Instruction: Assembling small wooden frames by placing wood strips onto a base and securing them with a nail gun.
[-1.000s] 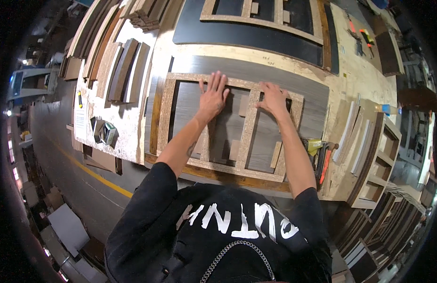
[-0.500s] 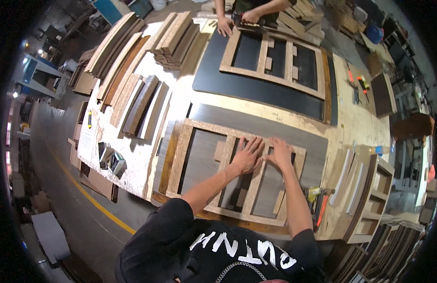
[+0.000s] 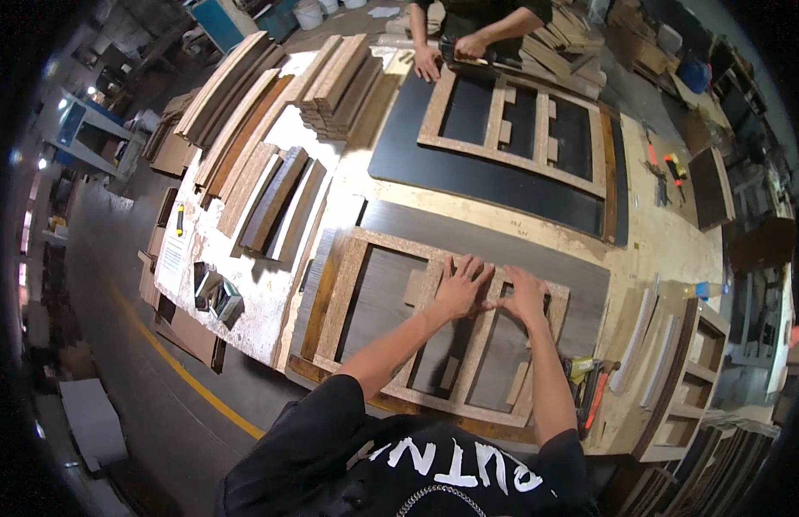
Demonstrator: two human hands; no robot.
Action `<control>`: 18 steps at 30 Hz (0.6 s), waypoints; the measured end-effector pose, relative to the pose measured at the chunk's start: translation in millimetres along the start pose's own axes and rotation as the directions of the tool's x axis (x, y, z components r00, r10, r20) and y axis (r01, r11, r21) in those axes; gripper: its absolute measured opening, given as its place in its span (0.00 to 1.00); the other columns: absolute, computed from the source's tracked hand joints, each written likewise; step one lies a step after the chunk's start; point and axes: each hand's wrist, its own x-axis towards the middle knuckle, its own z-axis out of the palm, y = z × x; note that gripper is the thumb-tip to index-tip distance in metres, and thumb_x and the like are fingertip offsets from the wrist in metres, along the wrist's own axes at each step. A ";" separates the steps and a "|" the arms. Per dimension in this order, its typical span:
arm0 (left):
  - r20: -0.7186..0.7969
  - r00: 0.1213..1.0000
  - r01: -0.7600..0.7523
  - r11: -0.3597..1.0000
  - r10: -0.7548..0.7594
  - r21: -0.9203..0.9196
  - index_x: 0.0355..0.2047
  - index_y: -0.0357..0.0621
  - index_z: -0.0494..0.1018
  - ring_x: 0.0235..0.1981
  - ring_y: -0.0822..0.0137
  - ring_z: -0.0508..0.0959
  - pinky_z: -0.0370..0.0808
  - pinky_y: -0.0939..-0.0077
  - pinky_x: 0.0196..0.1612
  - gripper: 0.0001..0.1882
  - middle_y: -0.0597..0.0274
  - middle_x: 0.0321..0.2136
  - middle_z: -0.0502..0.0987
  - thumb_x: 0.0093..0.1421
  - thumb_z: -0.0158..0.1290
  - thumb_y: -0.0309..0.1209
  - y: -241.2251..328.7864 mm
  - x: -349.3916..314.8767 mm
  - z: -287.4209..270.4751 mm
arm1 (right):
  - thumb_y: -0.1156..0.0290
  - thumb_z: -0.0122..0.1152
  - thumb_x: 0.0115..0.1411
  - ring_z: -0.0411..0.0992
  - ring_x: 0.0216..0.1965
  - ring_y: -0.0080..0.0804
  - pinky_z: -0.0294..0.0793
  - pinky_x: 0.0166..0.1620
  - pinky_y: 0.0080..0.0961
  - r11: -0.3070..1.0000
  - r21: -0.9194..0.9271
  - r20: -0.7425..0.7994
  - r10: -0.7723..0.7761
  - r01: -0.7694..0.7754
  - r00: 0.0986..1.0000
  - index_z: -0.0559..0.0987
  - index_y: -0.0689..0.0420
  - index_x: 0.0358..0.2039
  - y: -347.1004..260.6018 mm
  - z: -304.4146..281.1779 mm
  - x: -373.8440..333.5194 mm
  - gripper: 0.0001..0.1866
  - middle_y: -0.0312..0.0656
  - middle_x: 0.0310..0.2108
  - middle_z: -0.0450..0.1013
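Observation:
A particleboard frame [image 3: 341,297] with dividers lies flat on a grey wood-grain panel [image 3: 477,231] in front of me. My left hand [image 3: 464,289] rests on its far rail beside a divider, fingers spread. Just to the right, my right hand [image 3: 522,295] bends over the same rail, its thumb pointing toward the left hand. Whatever lies under the palms is hidden. Small wooden blocks sit against the dividers, one block [image 3: 414,287] left of my left hand and another block [image 3: 518,383] nearer my body. A brown strip [image 3: 326,302] runs along the frame's left side.
Across the table a co-worker's hand [image 3: 427,64] touches a similar frame [image 3: 511,164] on a black panel [image 3: 468,187]; the other hand grips a dark tool. Stacked boards [image 3: 283,198] stand at left. A yellow-and-black nail gun [image 3: 582,370] lies right of my frame, near a compartmented wooden frame [image 3: 701,372].
The view has shifted, so the table sits slightly lower and farther right. My hands stay on the far rail, their fingers slightly rearranged. The co-worker's tool hand has moved a little.

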 end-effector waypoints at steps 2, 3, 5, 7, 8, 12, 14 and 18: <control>0.057 0.998 0.019 1.000 -0.020 0.011 0.70 0.53 0.49 0.69 0.49 0.49 0.41 0.34 0.65 0.48 0.51 0.65 0.55 0.57 0.43 0.67 0.2 4.8 0.9 | 0.51 0.74 0.43 0.59 0.64 0.45 0.52 0.63 0.54 0.992 0.119 -0.066 0.049 -0.040 0.997 0.66 0.49 0.63 12.4 9.2 -1.9 0.47 0.44 0.64 0.61; 0.057 0.998 0.040 0.999 -0.041 0.018 0.70 0.54 0.49 0.69 0.50 0.49 0.42 0.34 0.65 0.47 0.52 0.66 0.55 0.58 0.45 0.65 -1.7 8.0 1.4 | 0.55 0.72 0.49 0.57 0.65 0.48 0.50 0.64 0.57 0.971 0.232 -0.142 0.094 -0.059 0.985 0.64 0.49 0.64 20.3 14.2 -6.7 0.43 0.46 0.65 0.59; 0.063 0.997 0.048 0.999 -0.047 -0.005 0.69 0.54 0.51 0.69 0.51 0.49 0.43 0.34 0.66 0.45 0.52 0.65 0.55 0.57 0.49 0.62 0.5 9.7 -11.2 | 0.60 0.66 0.55 0.54 0.65 0.57 0.52 0.65 0.55 0.941 0.221 -0.358 0.321 -0.255 0.877 0.59 0.52 0.67 26.9 4.8 -23.4 0.41 0.53 0.66 0.55; 0.004 0.999 0.038 0.999 -0.038 -0.034 0.69 0.56 0.50 0.68 0.50 0.50 0.43 0.33 0.65 0.46 0.52 0.65 0.54 0.56 0.53 0.59 -7.4 9.5 -11.9 | 0.60 0.64 0.56 0.54 0.65 0.60 0.54 0.65 0.51 0.845 0.276 -0.311 0.530 -0.459 0.789 0.57 0.54 0.67 21.0 -11.3 -42.3 0.42 0.57 0.66 0.54; -0.051 0.999 0.014 0.999 -0.016 -0.036 0.68 0.55 0.52 0.67 0.50 0.51 0.43 0.32 0.64 0.45 0.53 0.64 0.55 0.55 0.54 0.58 -9.8 10.0 -7.9 | 0.60 0.63 0.57 0.53 0.65 0.63 0.56 0.65 0.48 0.737 0.316 -0.297 0.675 -0.598 0.675 0.55 0.56 0.68 24.4 -14.0 -48.9 0.42 0.61 0.65 0.54; -0.052 0.999 -0.012 0.999 0.010 -0.036 0.68 0.55 0.52 0.67 0.51 0.50 0.42 0.32 0.64 0.45 0.55 0.64 0.54 0.55 0.54 0.58 -6.3 14.3 -1.4 | 0.60 0.62 0.57 0.59 0.59 0.65 0.63 0.60 0.50 0.729 0.302 -0.146 0.672 -0.614 0.726 0.50 0.67 0.66 36.2 5.6 -81.7 0.45 0.70 0.59 0.57; -0.009 1.000 0.011 1.000 -0.011 -0.016 0.68 0.56 0.50 0.68 0.51 0.49 0.43 0.32 0.64 0.46 0.54 0.64 0.53 0.56 0.53 0.60 -2.6 13.2 -6.4 | 0.60 0.62 0.57 0.61 0.57 0.65 0.66 0.58 0.50 0.701 0.253 -0.091 0.703 -0.666 0.705 0.50 0.68 0.66 15.5 -0.9 -91.6 0.45 0.68 0.56 0.60; 0.024 0.999 0.037 0.999 -0.036 -0.037 0.69 0.55 0.49 0.68 0.51 0.49 0.41 0.33 0.65 0.48 0.54 0.64 0.53 0.54 0.53 0.61 1.1 14.4 -7.7 | 0.56 0.61 0.58 0.66 0.51 0.64 0.70 0.52 0.50 0.654 0.153 -0.066 0.755 -0.741 0.653 0.59 0.70 0.59 8.9 4.2 -116.4 0.39 0.66 0.51 0.64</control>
